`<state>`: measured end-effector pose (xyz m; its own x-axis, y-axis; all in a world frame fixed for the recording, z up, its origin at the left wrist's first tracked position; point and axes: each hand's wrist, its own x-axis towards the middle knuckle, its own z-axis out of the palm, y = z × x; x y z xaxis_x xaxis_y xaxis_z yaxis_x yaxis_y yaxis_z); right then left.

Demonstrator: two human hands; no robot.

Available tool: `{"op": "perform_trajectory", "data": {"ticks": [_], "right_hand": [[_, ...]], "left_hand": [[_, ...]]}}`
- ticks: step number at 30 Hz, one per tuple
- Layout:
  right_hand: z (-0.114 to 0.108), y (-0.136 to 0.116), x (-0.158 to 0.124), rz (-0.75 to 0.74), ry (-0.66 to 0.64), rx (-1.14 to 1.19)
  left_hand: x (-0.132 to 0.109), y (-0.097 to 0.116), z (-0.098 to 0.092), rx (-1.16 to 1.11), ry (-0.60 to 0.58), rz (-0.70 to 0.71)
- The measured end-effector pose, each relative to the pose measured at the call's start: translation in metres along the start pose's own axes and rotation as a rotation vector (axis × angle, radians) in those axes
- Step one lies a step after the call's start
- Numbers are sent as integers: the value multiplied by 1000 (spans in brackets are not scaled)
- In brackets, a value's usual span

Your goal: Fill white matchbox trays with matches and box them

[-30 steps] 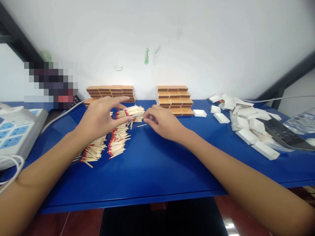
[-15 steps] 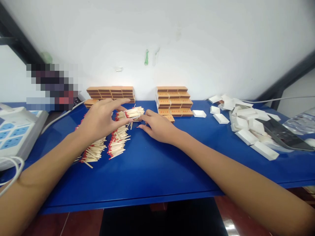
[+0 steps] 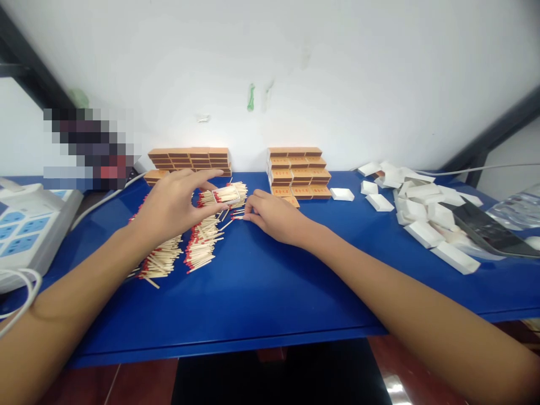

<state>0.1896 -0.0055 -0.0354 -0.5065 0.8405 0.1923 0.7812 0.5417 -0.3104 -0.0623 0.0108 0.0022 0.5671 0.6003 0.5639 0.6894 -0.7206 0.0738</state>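
Observation:
Between the thumb and fingers of my left hand [image 3: 175, 197] is a white matchbox tray [image 3: 237, 198] with red-tipped matches lying in it. My right hand [image 3: 274, 216] is just to the right of the tray, apart from it, its thumb and fingertips closed on several matches [image 3: 238, 214] at the table surface. Below the tray spreads a heap of loose matches [image 3: 202, 247]. A second heap of matches [image 3: 162, 259] lies further left, partly hidden by my left hand and forearm.
Stacked matchboxes [image 3: 299, 177] stand by the wall, with another matchbox stack [image 3: 189, 157] behind my left hand. Several white trays [image 3: 422, 197] and a dark phone [image 3: 485, 225] lie right on the blue table [image 3: 261, 304]. A white power strip [image 3: 25, 230] is at the left.
My right hand has drawn slightly right, away from the tray, and its fingers have closed on matches beside the heap. My left hand keeps its hold on the tray.

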Motion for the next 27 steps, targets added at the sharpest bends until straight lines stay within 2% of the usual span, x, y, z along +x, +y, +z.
{"op": "perform_trajectory", "data": {"ticks": [8, 16, 22, 27], "right_hand": [[-12, 2, -5, 54, -35, -57], [-27, 3, -8, 25, 67, -71], [-24, -7, -9, 5, 67, -50], [-18, -13, -10, -32, 56, 14]], "left_hand": [[-2, -2, 2, 19, -44, -7], [-4, 1, 5, -20, -109, 22], [-8, 14, 9, -61, -107, 74], [-9, 16, 10, -75, -128, 79]]}}
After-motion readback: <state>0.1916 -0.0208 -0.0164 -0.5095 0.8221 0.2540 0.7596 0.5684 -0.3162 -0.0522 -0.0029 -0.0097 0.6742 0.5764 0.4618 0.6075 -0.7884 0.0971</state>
